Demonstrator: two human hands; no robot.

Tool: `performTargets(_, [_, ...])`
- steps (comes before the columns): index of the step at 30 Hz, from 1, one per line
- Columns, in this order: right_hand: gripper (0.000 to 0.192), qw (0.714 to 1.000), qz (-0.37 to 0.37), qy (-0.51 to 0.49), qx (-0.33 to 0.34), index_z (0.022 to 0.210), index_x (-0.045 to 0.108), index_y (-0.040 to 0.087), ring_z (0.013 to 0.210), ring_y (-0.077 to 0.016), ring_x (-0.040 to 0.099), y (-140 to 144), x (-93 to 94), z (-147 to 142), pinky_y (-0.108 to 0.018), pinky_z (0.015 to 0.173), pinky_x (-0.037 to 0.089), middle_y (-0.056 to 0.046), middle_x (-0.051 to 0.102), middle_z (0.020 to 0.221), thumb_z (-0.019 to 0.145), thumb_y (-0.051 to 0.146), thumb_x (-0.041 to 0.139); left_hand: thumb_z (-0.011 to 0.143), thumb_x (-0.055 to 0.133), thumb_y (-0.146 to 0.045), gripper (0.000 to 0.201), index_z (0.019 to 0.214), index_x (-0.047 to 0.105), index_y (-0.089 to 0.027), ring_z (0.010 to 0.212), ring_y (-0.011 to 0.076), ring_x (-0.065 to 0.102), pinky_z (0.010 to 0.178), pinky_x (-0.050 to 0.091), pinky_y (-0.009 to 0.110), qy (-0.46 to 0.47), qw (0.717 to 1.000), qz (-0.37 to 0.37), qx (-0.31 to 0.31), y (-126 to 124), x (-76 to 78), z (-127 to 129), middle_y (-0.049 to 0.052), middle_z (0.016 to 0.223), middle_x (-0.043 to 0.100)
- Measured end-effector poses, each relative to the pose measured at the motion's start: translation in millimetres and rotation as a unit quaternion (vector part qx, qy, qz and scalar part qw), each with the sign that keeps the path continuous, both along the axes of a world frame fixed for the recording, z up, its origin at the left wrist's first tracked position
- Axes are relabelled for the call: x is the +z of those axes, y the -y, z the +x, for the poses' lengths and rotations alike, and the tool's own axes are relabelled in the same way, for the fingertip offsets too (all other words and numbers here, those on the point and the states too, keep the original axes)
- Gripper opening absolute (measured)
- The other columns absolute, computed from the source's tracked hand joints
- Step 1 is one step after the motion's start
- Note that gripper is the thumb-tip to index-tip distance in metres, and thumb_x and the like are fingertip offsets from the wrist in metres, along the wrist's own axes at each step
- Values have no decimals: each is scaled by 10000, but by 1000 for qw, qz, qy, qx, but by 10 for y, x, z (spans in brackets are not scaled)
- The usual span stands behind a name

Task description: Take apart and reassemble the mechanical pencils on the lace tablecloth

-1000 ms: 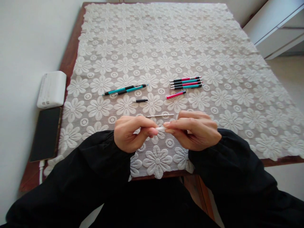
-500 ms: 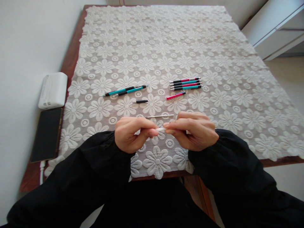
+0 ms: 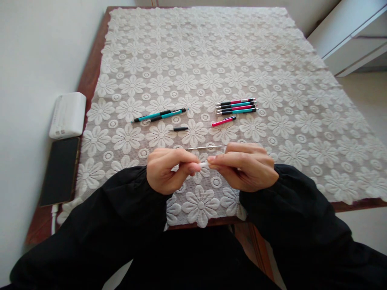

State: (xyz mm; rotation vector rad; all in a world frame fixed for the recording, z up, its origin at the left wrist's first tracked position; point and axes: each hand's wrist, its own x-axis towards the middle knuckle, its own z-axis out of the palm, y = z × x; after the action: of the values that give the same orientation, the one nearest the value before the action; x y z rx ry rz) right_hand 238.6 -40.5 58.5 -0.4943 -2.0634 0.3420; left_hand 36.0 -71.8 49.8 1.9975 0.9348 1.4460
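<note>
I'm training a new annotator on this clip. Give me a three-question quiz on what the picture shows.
1. True or false: both hands pinch one small white piece.
2. How many pens lie in the group at the right? A) two B) four C) six
3. What lies on the cloth just beyond the hands?

Key:
1. True: left hand and right hand meet on the small white piece.
2. B, the group of four pens.
3. A thin metal rod.

Home room. Wooden desk (image 3: 90,68) against plain white wall (image 3: 33,48), covered by white floral lace cloth (image 3: 211,52). Phone (image 3: 59,170) and white charger box (image 3: 67,115) at desk edge. White shelf (image 3: 347,36) nearby.
</note>
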Motion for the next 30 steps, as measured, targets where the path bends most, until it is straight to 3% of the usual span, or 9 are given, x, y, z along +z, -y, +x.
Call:
performTargets(14, [97,1000,-15,-20,11,1018,694,199,472,-86,462,1,6,-13,-218,444,350,39,618,617,933,167,663,901,701,-288,141,835,685,-164,495,77,622,478,454,174,0,999,37,-11,-16,-8,-31,-4,614,702])
performTargets(21, [67,998,-23,51,-13,1001,694,186,488,-86,488,22,-8,13,-220,464,370,22,622,628,958,210,649,867,738,-359,195,829,697,-172,480,79,614,471,453,181,10,999,31,-22,-15,-6,-37,0,609,705])
performTargets(30, [130,995,-98,6,12,982,701,181,530,-100,536,30,46,-48,-230,523,444,14,631,636,1001,253,595,847,728,-448,247,837,713,-202,500,100,636,489,490,209,22,999,34,-29,-6,-12,-34,-2,631,713])
